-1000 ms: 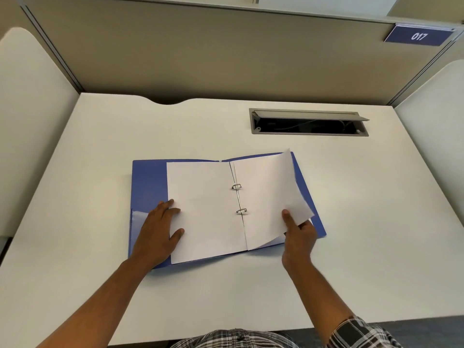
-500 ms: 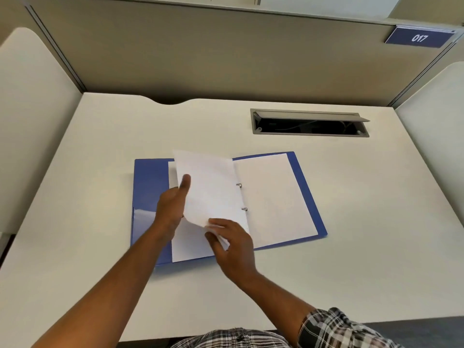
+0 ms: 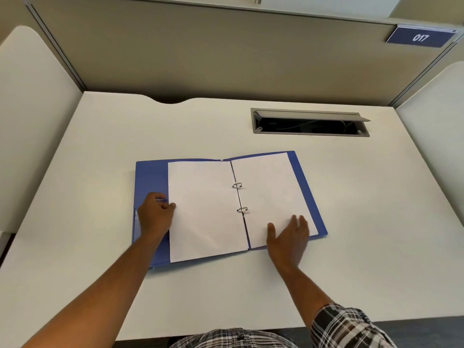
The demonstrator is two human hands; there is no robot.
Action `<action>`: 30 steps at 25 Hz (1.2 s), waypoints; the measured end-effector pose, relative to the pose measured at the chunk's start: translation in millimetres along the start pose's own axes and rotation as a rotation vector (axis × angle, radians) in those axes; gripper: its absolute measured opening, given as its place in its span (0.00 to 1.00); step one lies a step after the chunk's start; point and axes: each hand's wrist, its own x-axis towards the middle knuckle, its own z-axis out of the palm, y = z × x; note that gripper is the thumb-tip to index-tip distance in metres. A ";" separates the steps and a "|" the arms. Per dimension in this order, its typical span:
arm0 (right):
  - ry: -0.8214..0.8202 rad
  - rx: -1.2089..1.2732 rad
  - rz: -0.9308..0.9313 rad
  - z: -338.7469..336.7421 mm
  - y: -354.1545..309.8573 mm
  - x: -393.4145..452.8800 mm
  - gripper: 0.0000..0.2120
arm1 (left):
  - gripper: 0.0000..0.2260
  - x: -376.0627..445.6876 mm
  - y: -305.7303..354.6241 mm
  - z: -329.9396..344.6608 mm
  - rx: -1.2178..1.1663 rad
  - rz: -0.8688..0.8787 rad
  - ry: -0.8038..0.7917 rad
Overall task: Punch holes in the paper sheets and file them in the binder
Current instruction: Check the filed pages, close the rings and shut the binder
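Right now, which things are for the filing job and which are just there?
For the job: blue binder, its rings, left sheets, right sheets.
Just there: cable hatch, sign 017.

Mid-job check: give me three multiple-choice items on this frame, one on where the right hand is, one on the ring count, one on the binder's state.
1. Where is the right hand?
A. over the white paper sheet on the right side
B. in the grey cable slot
C. off the desk

2. How many metal rings show at the spine?
A. one
B. two
C. four

3. What state is the blue plastic binder in?
A. shut
B. standing upright
C. lying open flat

Answers: 1 A, its straight fingers lie at that page's lower corner. 2 B, one ring sits above the other. 3 C, both covers lie spread on the white desk with pages on each side.
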 end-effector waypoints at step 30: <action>-0.191 0.439 -0.472 -23.3 -77.0 -73.0 0.37 | 0.26 -21.8 62.9 9.5 -0.346 -0.016 -0.358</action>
